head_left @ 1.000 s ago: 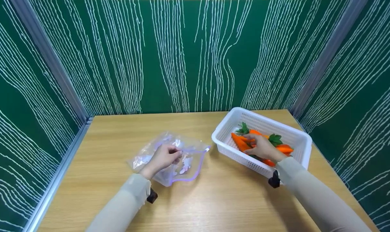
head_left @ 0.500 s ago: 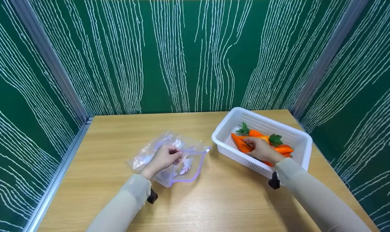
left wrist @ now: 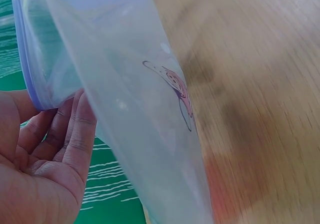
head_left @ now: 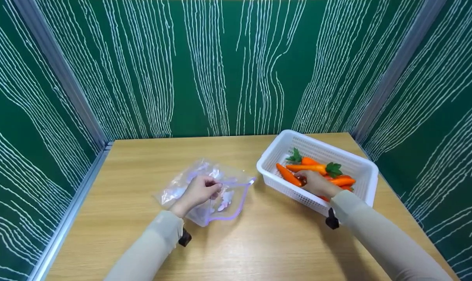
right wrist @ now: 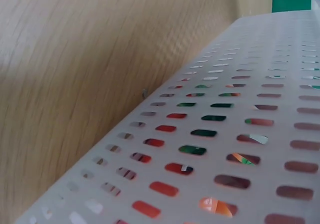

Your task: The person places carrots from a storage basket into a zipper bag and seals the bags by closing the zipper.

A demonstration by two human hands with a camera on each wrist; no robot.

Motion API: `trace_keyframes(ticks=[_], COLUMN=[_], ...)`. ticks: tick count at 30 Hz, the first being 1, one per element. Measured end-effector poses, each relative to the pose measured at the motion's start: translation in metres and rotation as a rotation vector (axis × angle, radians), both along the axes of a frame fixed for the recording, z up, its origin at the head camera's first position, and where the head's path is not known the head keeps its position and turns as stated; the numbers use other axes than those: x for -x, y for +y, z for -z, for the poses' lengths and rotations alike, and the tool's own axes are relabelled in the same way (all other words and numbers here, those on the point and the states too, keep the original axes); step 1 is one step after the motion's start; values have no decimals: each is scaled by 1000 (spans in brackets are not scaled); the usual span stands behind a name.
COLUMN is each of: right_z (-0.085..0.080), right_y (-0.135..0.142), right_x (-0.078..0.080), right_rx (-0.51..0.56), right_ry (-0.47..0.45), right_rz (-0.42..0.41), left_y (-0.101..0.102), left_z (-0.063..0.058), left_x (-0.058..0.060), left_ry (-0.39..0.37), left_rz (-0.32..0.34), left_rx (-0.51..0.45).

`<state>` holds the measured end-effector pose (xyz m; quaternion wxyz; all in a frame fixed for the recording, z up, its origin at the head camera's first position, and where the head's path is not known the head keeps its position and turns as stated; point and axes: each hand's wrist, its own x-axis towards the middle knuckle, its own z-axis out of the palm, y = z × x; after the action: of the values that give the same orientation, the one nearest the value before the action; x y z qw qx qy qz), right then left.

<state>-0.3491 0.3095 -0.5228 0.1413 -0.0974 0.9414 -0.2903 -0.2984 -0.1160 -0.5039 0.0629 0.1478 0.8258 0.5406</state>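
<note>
In the head view, my left hand [head_left: 197, 194] pinches the rim of a clear zip bag [head_left: 236, 203] with a purple edge. The bag lies on the table with its mouth held apart. Up close, the left wrist view shows the left hand [left wrist: 47, 159] at the purple zip of the bag [left wrist: 135, 93], which carries a small pink print. My right hand [head_left: 318, 183] is down inside the white basket [head_left: 277, 180], its fingers curled on the end of an orange carrot [head_left: 287, 174]. The right fingertips are partly hidden behind the hand.
Several more carrots with green leafy tops [head_left: 332, 169] lie in the basket. Its slotted side wall [right wrist: 225, 134] fills much of the right wrist view. The wooden table [head_left: 240, 249] is bounded by green walls with white lines [head_left: 243, 78].
My right hand has worked lower among the carrots, its fingers closing in. The front carrot has shifted slightly left, and another shows behind it. The left hand and bag have stayed put.
</note>
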Motion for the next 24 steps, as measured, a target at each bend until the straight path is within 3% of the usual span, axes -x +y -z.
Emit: trace_keyframes(ticks=[10,14,17,20,24], right_z=[-5,-9,-8,-4,-4], right_y=[1,0,0,1,1], right_x=[-6,-12,-11,-5,-1], right_rx=[50,100,77,11,50], right_ry=[-53,-106,-80,-15,-18], right_rz=[66,180,162,46,59], left_y=[-1,-1,-1,-2,-3], left_z=[1,0,0,0,-1], left_x=[0,0,-1,-1,-1], left_ry=[-13,-3,-4,-8,-6], left_rz=[-8,-12,-13,-19,-27], left_rx=[-2,-11,-13,-7,1])
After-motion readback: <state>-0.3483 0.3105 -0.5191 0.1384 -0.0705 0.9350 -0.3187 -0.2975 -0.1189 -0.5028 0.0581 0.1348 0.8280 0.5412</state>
